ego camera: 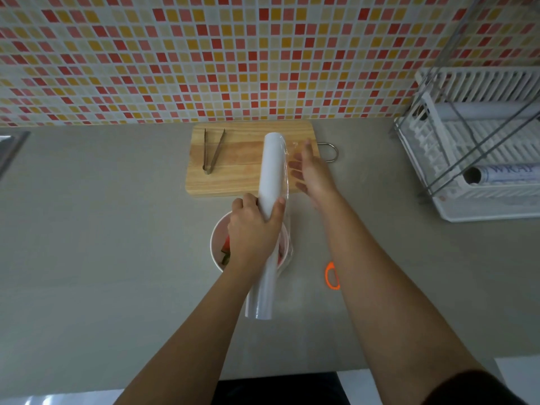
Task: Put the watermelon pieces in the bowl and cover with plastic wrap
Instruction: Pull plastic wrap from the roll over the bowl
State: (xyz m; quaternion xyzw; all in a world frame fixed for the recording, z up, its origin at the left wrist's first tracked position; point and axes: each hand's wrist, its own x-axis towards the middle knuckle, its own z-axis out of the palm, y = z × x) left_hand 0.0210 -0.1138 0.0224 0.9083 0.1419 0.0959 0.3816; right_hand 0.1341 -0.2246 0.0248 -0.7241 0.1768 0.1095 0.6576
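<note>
My left hand (253,229) grips a long white roll of plastic wrap (271,182) around its middle and holds it above the white bowl (214,247). Red and green watermelon pieces (225,249) show in the bowl's left part; my hand and the roll hide the remainder. My right hand (311,171) is beside the roll's far end, fingers straight and spread toward a loose clear edge of film (287,171). Whether the fingers touch the film I cannot tell.
A wooden cutting board (233,159) with metal tongs (213,150) lies behind the bowl. An orange-handled tool (331,275) lies on the grey counter to the right. A white dish rack (479,147) at the right holds another wrap roll (502,173).
</note>
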